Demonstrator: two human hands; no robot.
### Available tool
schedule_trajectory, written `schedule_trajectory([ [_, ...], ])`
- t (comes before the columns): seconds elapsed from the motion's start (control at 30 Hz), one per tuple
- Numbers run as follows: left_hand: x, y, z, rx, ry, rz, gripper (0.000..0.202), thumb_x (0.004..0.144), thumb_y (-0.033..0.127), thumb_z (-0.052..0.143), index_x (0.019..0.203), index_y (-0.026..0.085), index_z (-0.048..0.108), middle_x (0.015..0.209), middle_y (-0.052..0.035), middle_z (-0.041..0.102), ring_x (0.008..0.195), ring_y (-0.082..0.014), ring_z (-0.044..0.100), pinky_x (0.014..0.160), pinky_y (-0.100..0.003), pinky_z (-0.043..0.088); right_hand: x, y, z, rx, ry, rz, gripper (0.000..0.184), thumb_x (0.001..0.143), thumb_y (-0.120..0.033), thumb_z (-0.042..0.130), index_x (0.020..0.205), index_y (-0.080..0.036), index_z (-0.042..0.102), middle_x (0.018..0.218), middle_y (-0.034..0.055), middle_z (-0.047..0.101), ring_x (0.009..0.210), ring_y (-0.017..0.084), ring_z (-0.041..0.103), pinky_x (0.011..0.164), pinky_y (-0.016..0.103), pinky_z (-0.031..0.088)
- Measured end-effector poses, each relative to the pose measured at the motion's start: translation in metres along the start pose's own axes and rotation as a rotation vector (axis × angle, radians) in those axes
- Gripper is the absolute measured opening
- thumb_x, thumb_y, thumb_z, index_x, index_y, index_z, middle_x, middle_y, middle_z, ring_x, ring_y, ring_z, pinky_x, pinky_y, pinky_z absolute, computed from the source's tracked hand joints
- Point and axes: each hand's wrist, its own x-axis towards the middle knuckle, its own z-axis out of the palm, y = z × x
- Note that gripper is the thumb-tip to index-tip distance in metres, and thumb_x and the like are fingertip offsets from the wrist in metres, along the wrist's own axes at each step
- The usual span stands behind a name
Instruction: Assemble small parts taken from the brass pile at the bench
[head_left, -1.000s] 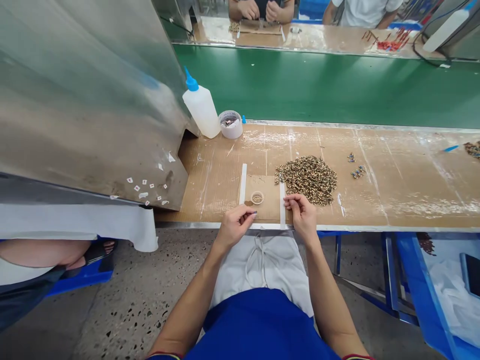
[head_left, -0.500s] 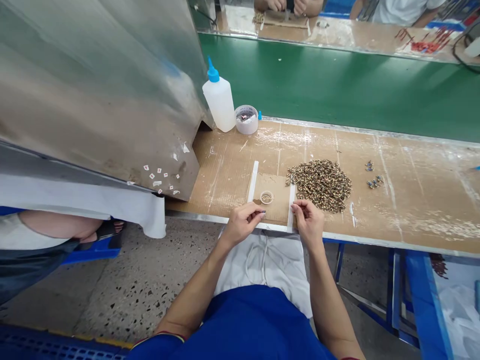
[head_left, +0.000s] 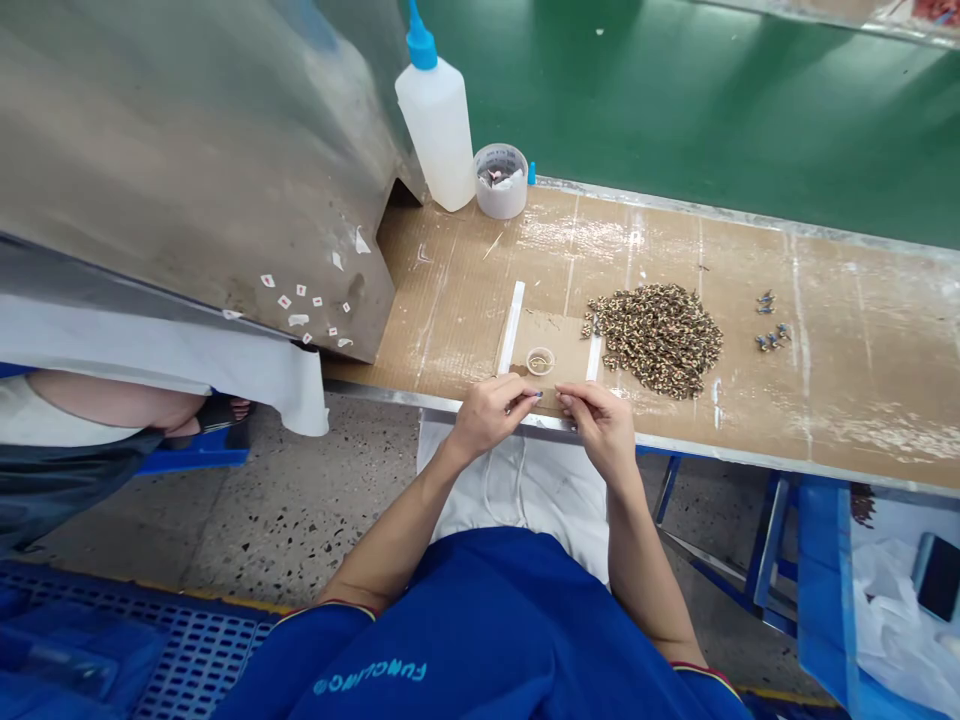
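My left hand [head_left: 489, 412] is closed in a pinch over the near edge of the bench. A tiny blue-and-dark piece [head_left: 538, 396] sticks out from its fingertips. Close by on the right, my right hand [head_left: 606, 425] has thumb and forefinger pressed together; whatever they grip is too small to name. A narrow gap separates the two sets of fingertips. Just beyond them a small clear cup [head_left: 551, 352] stands on a cardboard pad [head_left: 564, 335] between two white strips. To the right lies a heap of small gold-and-dark parts [head_left: 660, 340].
A white bottle with a blue nozzle [head_left: 439, 130] and a round tub of scraps [head_left: 501, 203] stand at the back left, against a metal housing [head_left: 225, 150]. Several blue-tipped pieces [head_left: 772, 338] lie right of the heap. Behind the bench runs a green belt [head_left: 675, 110].
My right hand has moved left, away from the heap's edge, bringing its fingertips near my left hand's. The left hand keeps its pinch. The view has tilted downward.
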Motion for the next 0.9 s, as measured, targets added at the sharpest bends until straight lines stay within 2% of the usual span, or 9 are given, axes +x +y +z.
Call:
schedule_trajectory([
  [0.07,-0.001,-0.001,0.002,0.05,-0.003,0.003,0.029,0.1,0.029,0.05,0.083,0.015,0.068,0.072,-0.0026,0.064,0.068,-0.0136,0.06,0.067,-0.024,0.045,0.0,-0.002,0.003,-0.031,-0.018,-0.014,0.02,0.092,-0.032,0.058,0.096,-0.023,0.075,0.081,0.0037,0.071,0.071,0.017,0.065,0.068,0.031,0.054],
  [0.17,-0.001,-0.001,0.004,0.098,-0.025,0.023,0.027,0.098,0.028,0.052,0.081,0.015,0.068,0.072,-0.003,0.066,0.07,-0.0147,0.061,0.069,-0.025,0.045,0.0,0.001,0.006,0.047,0.023,0.071,0.025,0.09,-0.037,0.062,0.107,-0.021,0.069,0.081,0.0038,0.071,0.071,0.017,0.066,0.066,0.03,0.055],
  [0.33,-0.001,-0.002,0.003,0.095,-0.05,0.027,0.022,0.096,0.027,0.056,0.082,0.016,0.069,0.073,-0.0024,0.067,0.072,-0.0152,0.062,0.069,-0.026,0.046,0.0,0.01,0.009,0.144,0.037,0.169,0.029,0.082,-0.047,0.071,0.089,-0.019,0.07,0.079,0.0053,0.074,0.07,0.017,0.068,0.066,0.03,0.057],
  [0.57,-0.001,-0.002,0.005,0.069,-0.007,0.047,0.018,0.094,0.024,0.06,0.081,0.016,0.069,0.075,-0.0027,0.069,0.073,-0.0158,0.064,0.069,-0.026,0.045,-0.002,0.008,0.013,0.047,0.053,0.117,0.022,0.084,-0.04,0.067,0.09,-0.02,0.074,0.079,0.0054,0.076,0.065,0.018,0.068,0.063,0.031,0.055],
  [0.9,-0.002,-0.003,0.008,0.127,-0.031,0.03,0.023,0.098,0.028,0.056,0.084,0.015,0.07,0.075,-0.0031,0.069,0.075,-0.0158,0.064,0.07,-0.026,0.045,-0.002,0.002,0.009,-0.068,-0.006,0.021,0.019,0.087,-0.037,0.064,0.085,-0.02,0.073,0.079,0.0051,0.075,0.064,0.017,0.066,0.062,0.03,0.054],
])
